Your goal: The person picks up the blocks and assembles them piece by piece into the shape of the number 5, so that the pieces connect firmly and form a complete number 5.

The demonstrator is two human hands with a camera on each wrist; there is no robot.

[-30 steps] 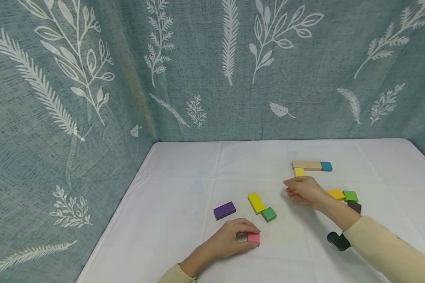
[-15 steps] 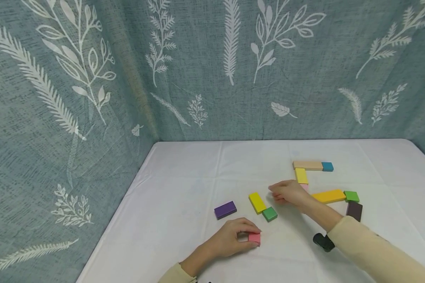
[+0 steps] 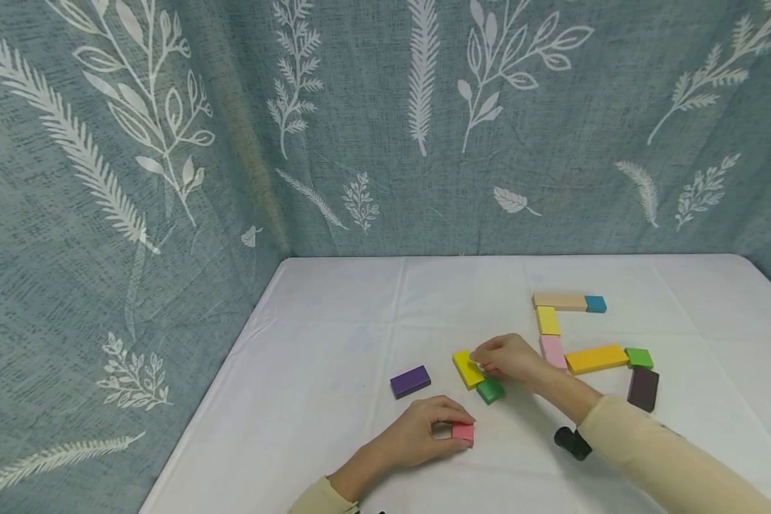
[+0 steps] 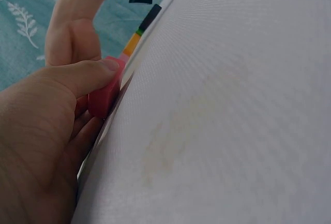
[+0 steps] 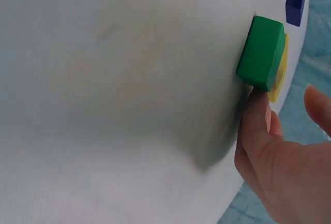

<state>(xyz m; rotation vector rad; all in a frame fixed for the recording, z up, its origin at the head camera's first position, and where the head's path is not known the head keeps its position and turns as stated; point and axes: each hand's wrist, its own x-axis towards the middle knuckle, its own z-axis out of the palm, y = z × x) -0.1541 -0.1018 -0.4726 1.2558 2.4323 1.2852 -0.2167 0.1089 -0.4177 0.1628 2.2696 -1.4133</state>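
Observation:
My left hand (image 3: 417,430) pinches a small red block (image 3: 463,432) between thumb and fingers on the white table. In the left wrist view the thumb lies along the block's upper edge. Farther right, my right hand (image 3: 510,359) is at a yellow block (image 3: 466,369) and a green block (image 3: 490,390), which lie end to corner. The right wrist view shows its thumb standing apart from the fingers, with fingertips close beside the green block (image 5: 261,53); whether they touch is unclear. A purple block (image 3: 410,382) lies left of the yellow one.
A joined row of blocks at the right runs from beige (image 3: 560,301) and blue (image 3: 595,304) through yellow (image 3: 549,320), pink (image 3: 553,352) and orange (image 3: 596,358) to green (image 3: 639,358) and dark brown (image 3: 644,389). A leaf-patterned curtain (image 3: 385,128) hangs behind the table.
My right hand has moved left from beside the pink block to the yellow and green blocks, uncovering the pink and orange ones. The left hand has stayed on the red block.

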